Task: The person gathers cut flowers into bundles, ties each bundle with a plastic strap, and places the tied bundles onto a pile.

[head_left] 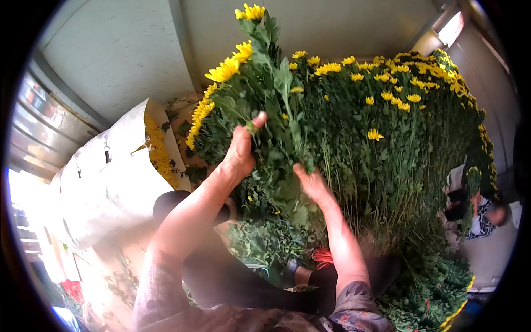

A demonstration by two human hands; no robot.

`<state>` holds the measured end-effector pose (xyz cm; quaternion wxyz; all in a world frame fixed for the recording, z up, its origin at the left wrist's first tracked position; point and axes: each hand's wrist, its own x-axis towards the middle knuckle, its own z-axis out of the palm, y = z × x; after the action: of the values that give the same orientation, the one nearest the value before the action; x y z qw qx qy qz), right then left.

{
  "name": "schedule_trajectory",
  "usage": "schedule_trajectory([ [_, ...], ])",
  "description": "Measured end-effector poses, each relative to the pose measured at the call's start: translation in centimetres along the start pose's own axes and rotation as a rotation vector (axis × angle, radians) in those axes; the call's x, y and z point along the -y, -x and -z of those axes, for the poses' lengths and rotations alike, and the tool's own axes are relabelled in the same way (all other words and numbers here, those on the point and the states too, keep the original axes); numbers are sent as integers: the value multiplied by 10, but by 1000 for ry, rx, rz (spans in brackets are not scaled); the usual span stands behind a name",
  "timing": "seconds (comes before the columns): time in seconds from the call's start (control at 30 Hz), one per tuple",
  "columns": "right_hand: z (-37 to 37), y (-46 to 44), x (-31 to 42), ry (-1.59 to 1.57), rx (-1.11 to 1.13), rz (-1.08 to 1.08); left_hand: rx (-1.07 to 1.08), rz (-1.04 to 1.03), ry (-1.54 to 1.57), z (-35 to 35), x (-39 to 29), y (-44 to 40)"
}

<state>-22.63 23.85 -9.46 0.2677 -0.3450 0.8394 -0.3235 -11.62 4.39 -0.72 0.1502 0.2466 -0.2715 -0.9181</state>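
Observation:
In the middle of the head view, my left hand (pixel 242 146) is closed around leafy green stems with yellow blooms, its thumb pointing up. The flower stems (pixel 274 83) rise from there toward the top of the view, one yellow bloom (pixel 224 71) leaning out to the left. Lower and to the right, my right hand (pixel 311 182) has its fingers wrapped into the lower leaves of the same stems; its fingertips are partly hidden by foliage. Directly behind both hands stands a large heap of yellow flowers (pixel 387 138).
A white wrapped bundle (pixel 110 177) with yellow flowers inside lies at the left. Loose leaves (pixel 265 240) and red ties (pixel 323 257) are near my legs. Another person (pixel 485 218) is at the far right. More stems (pixel 426 293) lie lower right.

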Motion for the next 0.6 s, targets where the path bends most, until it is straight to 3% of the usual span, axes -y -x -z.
schedule_trajectory([
  [0.03,-14,-5,-21,66,-44,22,-178,-13,-78,14,9,-14],
  [0.1,-28,-8,-38,136,-116,74,-40,-7,-58,9,-2,1],
  [0.23,-29,7,-21,261,-251,200,-31,-2,-70,18,-9,3],
  [0.3,-35,22,-12,269,-451,308,-29,14,33,23,-10,1],
  [0.33,-37,28,-16,273,-452,315,-8,26,54,19,-14,6],
  [0.4,-40,35,-28,-134,-122,-25,-25,29,21,16,-22,13],
  [0.53,-41,43,-32,-320,-51,64,-34,-38,-72,19,-15,10],
  [0.6,-51,48,-34,-284,-126,65,-7,-22,-51,19,-12,10],
])
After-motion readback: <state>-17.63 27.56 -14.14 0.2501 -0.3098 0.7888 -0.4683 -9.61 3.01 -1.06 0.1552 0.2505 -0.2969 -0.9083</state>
